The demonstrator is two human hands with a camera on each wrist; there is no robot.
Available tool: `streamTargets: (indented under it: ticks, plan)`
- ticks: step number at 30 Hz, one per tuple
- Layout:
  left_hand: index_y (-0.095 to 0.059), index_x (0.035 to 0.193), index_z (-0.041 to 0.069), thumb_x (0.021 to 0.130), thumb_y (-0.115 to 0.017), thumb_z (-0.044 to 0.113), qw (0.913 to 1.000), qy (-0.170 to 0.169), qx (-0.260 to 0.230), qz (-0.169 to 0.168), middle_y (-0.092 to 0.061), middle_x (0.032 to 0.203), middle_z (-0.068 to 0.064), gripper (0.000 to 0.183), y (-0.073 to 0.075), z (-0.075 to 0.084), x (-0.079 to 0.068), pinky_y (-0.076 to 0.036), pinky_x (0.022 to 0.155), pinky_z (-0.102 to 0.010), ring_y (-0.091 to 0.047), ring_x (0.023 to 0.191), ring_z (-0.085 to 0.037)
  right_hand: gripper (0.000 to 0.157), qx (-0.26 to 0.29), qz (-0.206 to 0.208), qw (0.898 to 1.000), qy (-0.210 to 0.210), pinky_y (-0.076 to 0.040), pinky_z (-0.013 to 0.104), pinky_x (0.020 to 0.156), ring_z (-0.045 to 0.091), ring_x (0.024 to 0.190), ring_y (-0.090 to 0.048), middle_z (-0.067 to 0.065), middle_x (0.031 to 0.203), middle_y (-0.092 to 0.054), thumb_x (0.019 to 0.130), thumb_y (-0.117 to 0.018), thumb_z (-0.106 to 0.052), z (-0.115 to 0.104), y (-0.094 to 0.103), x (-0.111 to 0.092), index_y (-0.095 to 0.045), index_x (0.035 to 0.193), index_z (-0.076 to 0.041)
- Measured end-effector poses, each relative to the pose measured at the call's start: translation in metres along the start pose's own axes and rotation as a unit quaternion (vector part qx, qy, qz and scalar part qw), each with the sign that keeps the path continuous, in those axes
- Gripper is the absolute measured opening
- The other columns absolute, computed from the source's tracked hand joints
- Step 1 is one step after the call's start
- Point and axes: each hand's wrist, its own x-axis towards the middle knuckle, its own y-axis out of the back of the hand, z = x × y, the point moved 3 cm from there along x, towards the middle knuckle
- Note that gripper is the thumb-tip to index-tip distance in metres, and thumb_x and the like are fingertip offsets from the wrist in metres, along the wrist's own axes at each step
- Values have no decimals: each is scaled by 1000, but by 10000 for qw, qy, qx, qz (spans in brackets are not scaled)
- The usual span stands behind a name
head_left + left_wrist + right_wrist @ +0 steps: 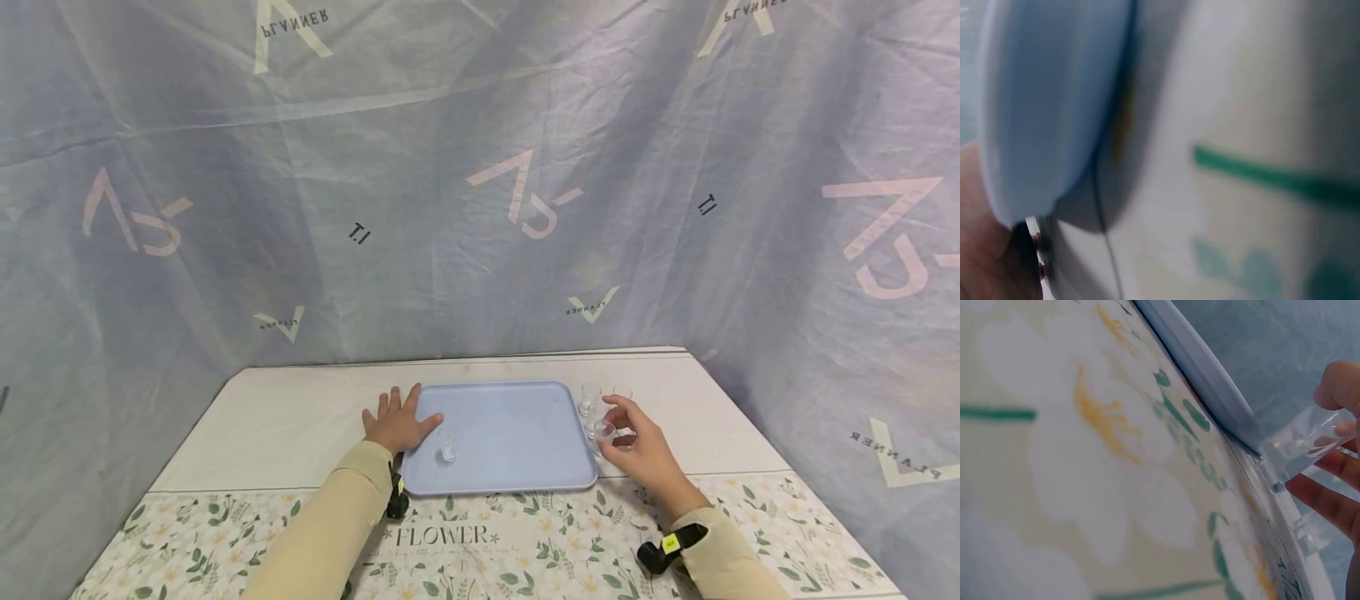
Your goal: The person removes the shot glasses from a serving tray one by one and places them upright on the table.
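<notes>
A pale blue tray (pixel 517 442) lies on the table, with one small clear glass (pixel 448 452) standing on its left part. My left hand (pixel 401 427) rests at the tray's left edge, fingers spread and thumb over the rim. In the left wrist view, part of that palm (pixel 979 250) shows beside the tray's blurred rim (pixel 1054 112). Just beyond the tray's right edge, my right hand (pixel 637 440) pinches another small clear glass (pixel 604 431) between thumb and fingers. The right wrist view shows this glass (pixel 1304 440) tilted, its thick base close to the tray rim.
More small clear glasses, among them one glass (pixel 590 393) behind the right fingers, stand right of the tray. A floral cloth (pixel 480 558) covers the table's front part, and a white cover (pixel 315 417) its back. Grey printed fabric (pixel 420 183) hangs around the table.
</notes>
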Motion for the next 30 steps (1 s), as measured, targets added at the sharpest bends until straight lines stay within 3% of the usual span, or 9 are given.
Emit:
streamTargets:
  ticks: [5,8,17,22,30]
  plan:
    - [-20,164,15,100,-48,62,9999,39,54,-77,-12,165,-28,84,5,4,-4,-4,114,-74,-7,152,-48,67,1,-117,9999,-14,-59,51,69,38,87,-63,21,97,-60,78,-76,15,-24,5,-1,-51,138,1]
    - [-19,164,16,100,-47,62,9999,43,73,-78,-11,165,-28,84,5,3,-3,-5,114,-74,-7,152,-48,64,-42,-191,9998,-43,-59,49,69,37,86,-63,20,96,-59,78,-76,14,-28,6,-1,-51,136,1]
    - [-18,164,16,100,-46,63,9998,35,147,-89,-11,165,-29,84,3,2,-3,-5,113,-75,-6,152,-50,71,-74,-280,9993,-223,-59,42,69,28,86,-64,11,99,-58,80,-78,10,12,-5,-4,-47,143,-4]
    - [-19,164,16,100,-46,64,9999,33,128,-87,-11,165,-30,85,3,2,-3,-5,113,-75,-7,151,-50,71,0,-356,9991,-247,-59,34,70,18,87,-62,4,99,-58,81,-79,6,18,-5,-5,-47,143,-6]
    - [-19,164,15,100,-48,61,9999,48,98,-91,-11,165,-29,83,3,2,-1,-4,114,-74,-6,152,-49,76,-92,-337,9993,-142,-59,35,71,18,87,-61,5,99,-59,79,-82,3,19,-3,-3,-46,145,-7]
